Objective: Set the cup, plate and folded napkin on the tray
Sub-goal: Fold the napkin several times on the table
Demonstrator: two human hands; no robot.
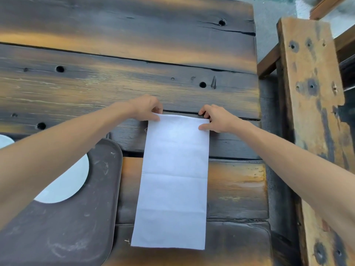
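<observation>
A white napkin lies as a long folded strip on the dark wooden table, running from the near edge away from me. My left hand pinches its far left corner. My right hand pinches its far right corner. A dark brown tray sits at the lower left. On the tray rests a white plate, mostly hidden under my left forearm. A white rounded edge shows at the far left; I cannot tell what it is. No cup is clearly visible.
A weathered wooden bench or plank stands to the right of the table, across a narrow gap. The table planks have holes and cracks. Grey floor shows at the top right.
</observation>
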